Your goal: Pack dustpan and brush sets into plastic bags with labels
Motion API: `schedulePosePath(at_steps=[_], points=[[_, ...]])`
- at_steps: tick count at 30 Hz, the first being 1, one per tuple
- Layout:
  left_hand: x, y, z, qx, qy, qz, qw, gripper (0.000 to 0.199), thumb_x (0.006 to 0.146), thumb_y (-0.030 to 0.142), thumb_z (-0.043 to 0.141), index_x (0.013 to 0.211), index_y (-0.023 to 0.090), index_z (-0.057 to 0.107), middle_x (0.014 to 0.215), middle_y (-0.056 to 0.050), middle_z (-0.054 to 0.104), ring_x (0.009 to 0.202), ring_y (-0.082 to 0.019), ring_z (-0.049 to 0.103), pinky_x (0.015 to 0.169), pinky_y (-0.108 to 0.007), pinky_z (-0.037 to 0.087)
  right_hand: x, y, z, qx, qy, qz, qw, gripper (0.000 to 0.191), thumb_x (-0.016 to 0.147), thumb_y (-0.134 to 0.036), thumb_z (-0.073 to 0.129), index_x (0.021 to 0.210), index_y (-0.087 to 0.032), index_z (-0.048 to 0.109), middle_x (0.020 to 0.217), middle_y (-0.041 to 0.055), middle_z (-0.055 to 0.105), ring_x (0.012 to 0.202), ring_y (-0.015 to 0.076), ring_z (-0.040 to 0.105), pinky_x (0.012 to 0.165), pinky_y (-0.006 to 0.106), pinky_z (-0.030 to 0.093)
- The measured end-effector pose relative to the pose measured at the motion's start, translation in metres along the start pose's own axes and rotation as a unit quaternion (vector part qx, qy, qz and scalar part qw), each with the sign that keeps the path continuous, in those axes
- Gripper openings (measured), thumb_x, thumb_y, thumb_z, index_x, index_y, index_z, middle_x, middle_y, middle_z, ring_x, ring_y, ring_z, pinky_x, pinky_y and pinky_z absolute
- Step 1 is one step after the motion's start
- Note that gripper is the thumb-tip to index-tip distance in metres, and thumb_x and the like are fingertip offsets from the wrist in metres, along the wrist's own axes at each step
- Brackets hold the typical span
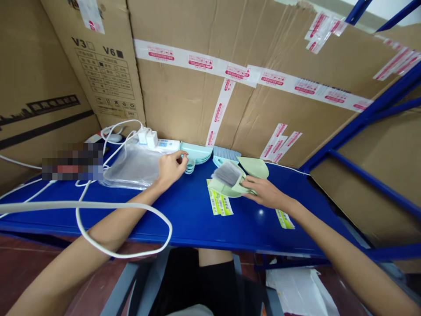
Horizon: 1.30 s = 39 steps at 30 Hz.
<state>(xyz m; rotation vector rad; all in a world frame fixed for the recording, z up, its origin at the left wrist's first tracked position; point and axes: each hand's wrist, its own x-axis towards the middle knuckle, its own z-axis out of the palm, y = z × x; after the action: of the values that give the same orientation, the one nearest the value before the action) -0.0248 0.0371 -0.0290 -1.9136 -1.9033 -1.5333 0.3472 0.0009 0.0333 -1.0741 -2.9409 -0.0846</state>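
Across the blue table, its near edge taken as six o'clock, items are listed from large to small. Toward eight o'clock, a white cable loops in front of the left forearm; a wide sweep of that arm might snag it. Toward ten o'clock, limp clear bags lie just beside the left hand and could slide if the wrist brushed them. Thumb and forefinger there curl together near the stacked blue dustpans at twelve o'clock; whether they pinch anything cannot be told. At two o'clock, a green dustpan is gripped at its handle end by the wrapped fingers of the right hand. Its long axis runs from four to ten o'clock, handle at four, wide end at ten. A brush, lying in it bristles upward, could tip out if the grip rolled. Printed cards, at the pan's six o'clock, might be dragged by a low pass.
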Motion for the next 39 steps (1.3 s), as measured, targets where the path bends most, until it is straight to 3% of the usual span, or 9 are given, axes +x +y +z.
schedulePosePath(at_steps=[3,6,11,16,23,29,32,35,39], points=[[-0.001,0.000,0.000,-0.010,-0.011,0.022,1.000,0.030,0.092,0.030,0.057,0.099,0.020,0.085,0.064,-0.002,0.074,0.063,-0.021,0.071,0.067,-0.031,0.046,0.010,0.004,-0.011,0.025,0.058,0.084,0.994,0.031,0.107,-0.048,0.052,0.107,-0.020,0.064,0.104,0.0095,0.066,0.092,0.0249,0.065,0.079,0.034,0.047],[-0.006,0.003,0.000,-0.031,-0.053,0.112,0.992,0.030,0.094,0.029,0.056,0.100,0.020,0.083,0.068,-0.003,0.075,0.063,-0.020,0.070,0.068,-0.030,0.048,0.038,0.002,-0.019,-0.007,0.096,0.192,0.977,0.031,0.106,-0.044,0.052,0.118,-0.019,0.065,0.112,0.0124,0.070,0.105,0.0297,0.067,0.088,0.037,0.048],[-0.013,0.007,0.002,-0.021,-0.069,0.194,0.978,0.028,0.097,0.027,0.055,0.099,0.019,0.082,0.075,-0.005,0.077,0.064,-0.019,0.069,0.067,-0.030,0.048,0.098,-0.012,-0.018,-0.064,0.062,0.299,0.950,0.035,0.106,-0.038,0.049,0.132,-0.021,0.065,0.127,0.0157,0.072,0.116,0.0326,0.069,0.094,0.039,0.050],[-0.008,0.004,0.000,-0.022,-0.064,0.187,0.980,0.025,0.097,0.025,0.057,0.100,0.019,0.081,0.075,-0.004,0.077,0.065,-0.019,0.070,0.067,-0.030,0.048,0.134,-0.024,-0.006,-0.072,0.039,0.336,0.938,0.035,0.103,-0.032,0.050,0.130,-0.017,0.068,0.124,0.0215,0.073,0.113,0.0367,0.072,0.092,0.044,0.053],[-0.008,0.004,-0.001,0.002,-0.075,0.190,0.979,0.026,0.097,0.026,0.056,0.098,0.019,0.081,0.073,-0.005,0.076,0.066,-0.021,0.070,0.066,-0.032,0.048,0.143,-0.037,0.002,-0.062,0.022,0.356,0.932,0.043,0.102,-0.029,0.053,0.143,-0.018,0.056,0.131,0.0252,0.065,0.108,0.0359,0.074,0.088,0.043,0.054],[-0.010,0.005,0.000,0.001,-0.070,0.204,0.976,0.027,0.097,0.025,0.056,0.099,0.019,0.081,0.074,-0.005,0.076,0.066,-0.022,0.071,0.066,-0.033,0.047,0.092,-0.042,-0.012,-0.066,0.089,0.351,0.930,0.050,0.106,-0.057,0.047,0.138,-0.019,0.054,0.135,0.0221,0.058,0.103,0.0342,0.071,0.084,0.042,0.050],[-0.011,0.006,0.000,0.008,-0.078,0.206,0.975,0.026,0.097,0.024,0.056,0.099,0.019,0.081,0.076,-0.006,0.077,0.067,-0.022,0.071,0.067,-0.033,0.048,0.035,-0.038,-0.010,-0.093,0.117,0.241,0.959,0.036,0.106,-0.053,0.050,0.115,-0.020,0.063,0.114,0.0140,0.068,0.108,0.0316,0.064,0.087,0.039,0.047],[-0.012,0.007,0.001,0.017,-0.090,0.207,0.974,0.026,0.097,0.025,0.057,0.100,0.020,0.082,0.078,-0.006,0.078,0.068,-0.022,0.071,0.067,-0.033,0.048,-0.010,-0.031,0.005,-0.135,0.060,0.150,0.978,0.034,0.099,-0.053,0.066,0.109,-0.021,0.067,0.105,0.0126,0.071,0.099,0.0313,0.057,0.088,0.041,0.043],[-0.014,0.007,0.001,0.019,-0.093,0.189,0.977,0.027,0.096,0.026,0.056,0.101,0.020,0.082,0.077,-0.006,0.078,0.070,-0.022,0.071,0.069,-0.032,0.048,-0.025,-0.028,0.027,-0.171,0.025,0.135,0.976,0.019,0.099,-0.030,0.065,0.114,-0.020,0.070,0.110,0.0131,0.071,0.098,0.0311,0.053,0.086,0.042,0.040]])
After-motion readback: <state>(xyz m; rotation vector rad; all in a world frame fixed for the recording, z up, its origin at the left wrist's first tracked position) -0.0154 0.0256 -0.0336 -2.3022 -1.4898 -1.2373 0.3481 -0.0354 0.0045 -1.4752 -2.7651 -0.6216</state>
